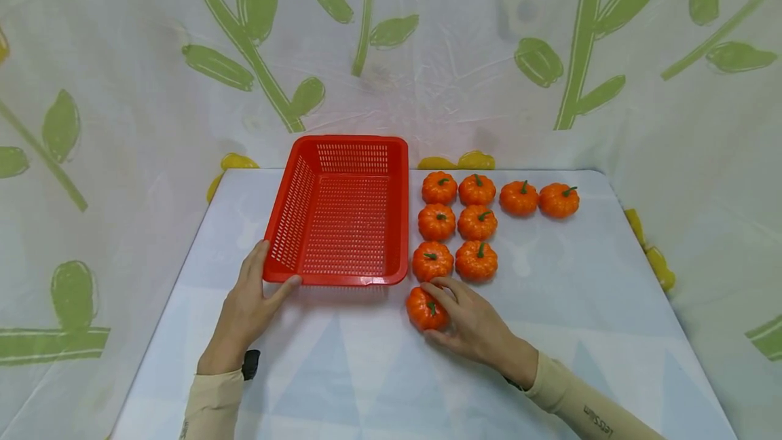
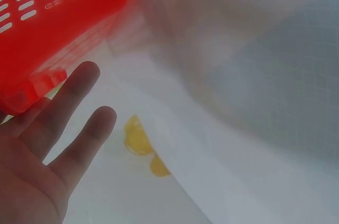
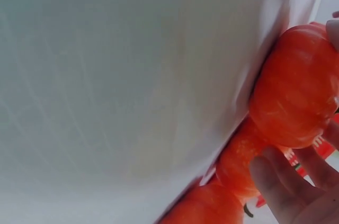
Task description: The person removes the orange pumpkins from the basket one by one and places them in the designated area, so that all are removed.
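A red plastic basket [image 1: 345, 223] with slotted walls stands on the table, nothing inside it. My left hand [image 1: 247, 301] is at its near left corner, the thumb along the near rim and the fingers along the left side. Two of these fingers [image 2: 63, 102] stretch out straight beside the basket wall in the left wrist view. To the right of the basket's near corner, my right hand [image 1: 473, 321] holds a small orange pumpkin [image 1: 421, 307] with a green stem between thumb and fingers. That pumpkin [image 3: 296, 86] is close to the tabletop in the right wrist view.
Right of the basket, several like pumpkins [image 1: 476, 260] stand in two columns. Two more pumpkins [image 1: 519, 198] sit farther right along the back edge. The white table [image 1: 580, 277] has a pale blue pattern, and a flowered curtain [image 1: 464, 53] hangs behind it.
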### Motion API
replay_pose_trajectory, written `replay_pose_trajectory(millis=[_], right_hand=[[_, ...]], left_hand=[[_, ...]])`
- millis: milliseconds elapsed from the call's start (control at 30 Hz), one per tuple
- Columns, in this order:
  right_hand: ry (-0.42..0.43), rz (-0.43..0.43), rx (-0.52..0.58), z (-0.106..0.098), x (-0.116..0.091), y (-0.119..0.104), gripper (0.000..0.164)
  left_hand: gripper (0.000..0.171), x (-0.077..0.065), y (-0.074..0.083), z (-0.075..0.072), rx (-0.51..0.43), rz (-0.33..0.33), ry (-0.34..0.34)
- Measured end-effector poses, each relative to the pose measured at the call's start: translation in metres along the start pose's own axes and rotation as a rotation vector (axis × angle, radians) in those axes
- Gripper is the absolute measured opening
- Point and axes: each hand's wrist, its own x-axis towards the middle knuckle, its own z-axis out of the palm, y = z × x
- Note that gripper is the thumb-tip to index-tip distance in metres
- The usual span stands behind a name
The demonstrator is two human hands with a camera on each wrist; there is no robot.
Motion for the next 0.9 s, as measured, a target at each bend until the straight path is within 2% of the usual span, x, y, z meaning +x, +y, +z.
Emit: replay_pose_trajectory(millis=[267,467,600,700,900], right_hand=[[0.042,0.036,-0.011,-0.007,-0.001,-0.005,0.072],[0.185,0.008,-0.01,-0.023,-0.001,0.004,0.058],[0.287,0.032,-0.05,-0.04,0.001,0.024,0.054],[0.338,0.087,-0.102,-0.055,0.002,0.045,0.06],[0.346,0.251,-0.182,-0.089,0.005,0.095,0.069]], left_hand=[[0.1,0.001,0.0,0.0,-0.001,0.009,0.008],[0.101,0.0,0.0,-0.001,0.015,0.003,0.008],[0.101,-0.001,0.001,-0.001,0.016,-0.003,0.005],[0.101,-0.002,0.001,0.0,0.015,-0.004,0.001],[0.1,-0.002,-0.001,0.001,0.016,0.014,0.012]])
